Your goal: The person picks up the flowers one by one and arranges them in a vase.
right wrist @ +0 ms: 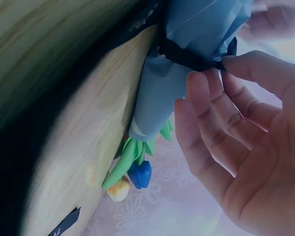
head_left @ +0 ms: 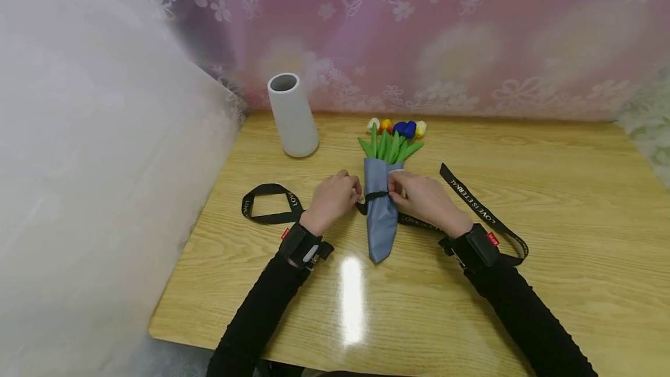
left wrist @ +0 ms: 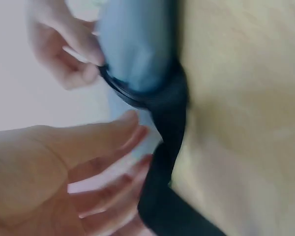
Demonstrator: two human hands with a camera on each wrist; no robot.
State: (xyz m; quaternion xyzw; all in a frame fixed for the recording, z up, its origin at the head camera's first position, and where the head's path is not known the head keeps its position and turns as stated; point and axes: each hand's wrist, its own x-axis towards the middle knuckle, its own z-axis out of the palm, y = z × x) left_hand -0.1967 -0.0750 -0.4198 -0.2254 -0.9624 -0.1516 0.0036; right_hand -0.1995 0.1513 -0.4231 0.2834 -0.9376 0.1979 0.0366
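A bouquet of artificial tulips in grey-blue wrapping paper lies on the table, flowers toward the back. Around the wrapping's middle passes a black ribbon with white lettering. My right hand pinches the ribbon between thumb and fingertip at the wrap's right side, as the right wrist view also shows. On the left side is my left hand; in the left wrist view its thumb and fingers are extended beside the hanging ribbon, without a visible pinch. The wrapping hides the ribbon's underside.
A white vase stands at the back left of the wooden table. One ribbon end loops on the left, and the other tail curves past the right wrist. A pink floral curtain hangs behind.
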